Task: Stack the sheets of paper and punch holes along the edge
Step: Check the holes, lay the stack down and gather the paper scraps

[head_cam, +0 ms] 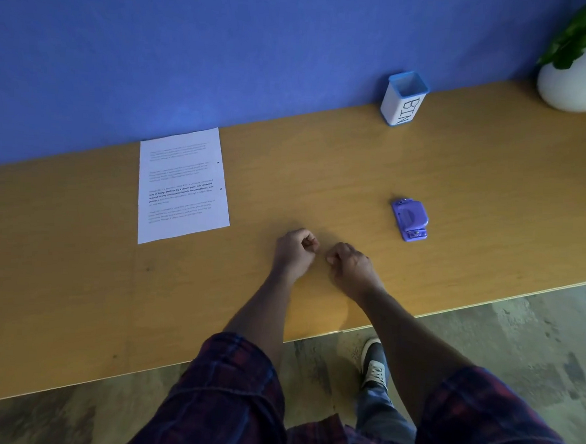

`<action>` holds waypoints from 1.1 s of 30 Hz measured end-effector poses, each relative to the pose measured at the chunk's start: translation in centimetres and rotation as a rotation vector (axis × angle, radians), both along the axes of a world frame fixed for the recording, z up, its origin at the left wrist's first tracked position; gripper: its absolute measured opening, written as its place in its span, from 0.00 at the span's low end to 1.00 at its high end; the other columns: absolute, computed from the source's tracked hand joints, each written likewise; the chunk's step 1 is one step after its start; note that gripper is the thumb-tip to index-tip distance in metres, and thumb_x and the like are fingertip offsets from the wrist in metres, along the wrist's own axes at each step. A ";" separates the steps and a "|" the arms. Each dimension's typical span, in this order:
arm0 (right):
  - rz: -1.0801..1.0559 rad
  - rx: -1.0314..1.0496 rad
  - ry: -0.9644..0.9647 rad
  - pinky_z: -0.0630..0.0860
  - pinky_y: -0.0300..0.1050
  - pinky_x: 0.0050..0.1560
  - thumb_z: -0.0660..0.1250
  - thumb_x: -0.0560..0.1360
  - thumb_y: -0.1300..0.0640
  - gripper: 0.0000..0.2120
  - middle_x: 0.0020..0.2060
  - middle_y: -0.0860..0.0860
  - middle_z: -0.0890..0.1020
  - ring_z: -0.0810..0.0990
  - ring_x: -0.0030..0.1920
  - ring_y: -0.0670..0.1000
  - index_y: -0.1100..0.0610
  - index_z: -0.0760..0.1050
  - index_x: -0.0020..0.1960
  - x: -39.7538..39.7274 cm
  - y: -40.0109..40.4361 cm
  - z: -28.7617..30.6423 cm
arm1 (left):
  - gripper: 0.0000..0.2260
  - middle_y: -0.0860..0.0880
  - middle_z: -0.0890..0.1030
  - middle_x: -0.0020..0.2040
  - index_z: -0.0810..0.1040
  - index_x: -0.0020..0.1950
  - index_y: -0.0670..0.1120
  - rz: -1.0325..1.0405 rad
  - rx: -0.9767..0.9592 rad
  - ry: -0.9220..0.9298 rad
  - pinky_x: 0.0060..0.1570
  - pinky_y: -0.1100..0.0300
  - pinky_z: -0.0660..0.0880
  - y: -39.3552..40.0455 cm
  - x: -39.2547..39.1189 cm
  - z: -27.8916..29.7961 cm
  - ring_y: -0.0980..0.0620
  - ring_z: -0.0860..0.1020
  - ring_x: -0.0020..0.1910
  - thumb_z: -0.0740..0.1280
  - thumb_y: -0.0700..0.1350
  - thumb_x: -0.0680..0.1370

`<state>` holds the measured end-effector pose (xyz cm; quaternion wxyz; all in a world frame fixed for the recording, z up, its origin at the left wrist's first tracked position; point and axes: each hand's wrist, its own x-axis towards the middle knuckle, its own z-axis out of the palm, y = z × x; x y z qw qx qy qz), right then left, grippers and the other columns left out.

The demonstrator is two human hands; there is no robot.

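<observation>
Left hand point(295, 253) and right hand point(349, 264) are curled into loose fists on the table point(322, 162), nothing held. Paper stack point(183, 186), two holes punched along its right edge, lies at left; hole punch point(409, 219) sits well apart at right.

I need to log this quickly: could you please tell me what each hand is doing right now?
Left hand: closed in a loose fist on the desk, holding nothing visible.
Right hand: the same.
</observation>
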<state>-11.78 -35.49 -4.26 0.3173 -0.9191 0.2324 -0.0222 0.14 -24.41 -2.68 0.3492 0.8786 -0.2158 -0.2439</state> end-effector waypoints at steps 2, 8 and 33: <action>-0.017 0.048 -0.001 0.75 0.49 0.47 0.63 0.74 0.67 0.07 0.49 0.57 0.83 0.82 0.47 0.62 0.60 0.76 0.51 0.2 -0.4 0.2 | 0.04 0.50 0.86 0.43 0.85 0.43 0.44 0.006 0.014 0.036 0.41 0.66 0.70 0.0 0.3 0.1 0.54 0.80 0.43 0.71 0.38 0.75; -0.047 0.131 -0.078 0.69 0.38 0.42 0.65 0.69 0.71 0.08 0.41 0.54 0.84 0.82 0.42 0.58 0.61 0.78 0.43 0.4 -0.7 0.4 | 0.06 0.52 0.87 0.42 0.87 0.42 0.47 0.028 0.052 0.115 0.41 0.65 0.74 -0.3 0.6 0.6 0.55 0.83 0.43 0.72 0.37 0.73; -0.232 0.130 -0.388 0.79 0.39 0.48 0.69 0.72 0.69 0.09 0.43 0.53 0.87 0.86 0.42 0.53 0.60 0.85 0.48 6.3 -9.2 7.0 | 0.04 0.46 0.87 0.41 0.88 0.46 0.41 0.020 -0.238 0.170 0.53 0.57 0.79 -9.9 6.5 6.8 0.54 0.82 0.42 0.78 0.37 0.73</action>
